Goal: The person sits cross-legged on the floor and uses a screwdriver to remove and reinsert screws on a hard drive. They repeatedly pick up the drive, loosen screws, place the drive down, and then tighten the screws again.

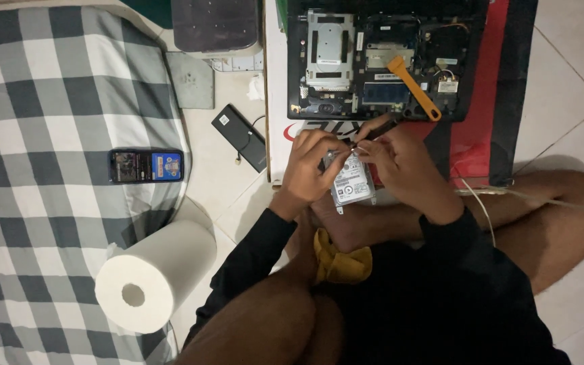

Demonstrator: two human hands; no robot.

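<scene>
From the head view we see little free floor. Our crossed legs fill the lower frame from 4 to 8 o'clock. A checked blanket (49, 88) covers the whole left side, its edge curving down past a phone (146, 165) lying on it at 9 o'clock. A paper roll (150, 277) sits at 7 o'clock, partly on the blanket edge. A narrow strip of tile runs between blanket and mat (501, 88), holding a black battery (240, 137) at 10 o'clock. Bare tile lies open only at the far right, from 1 to 3 o'clock.

The opened laptop (380, 61) lies at 12 o'clock on the mat, its near edge just above our hands, with an orange pry tool (414, 88) resting across its insides.

The drive (353, 181) sits at centre, above our feet. It is a flat silver rectangle with a pale label, tilted slightly. Our left hand (309, 169) is closed around its left edge, fingers curled over the top corner. Our right hand (403, 162) pinches a dark screwdriver (380, 128), its tip meeting the drive's upper edge. A yellow cloth (341, 260) lies at 6 o'clock in our lap.
</scene>
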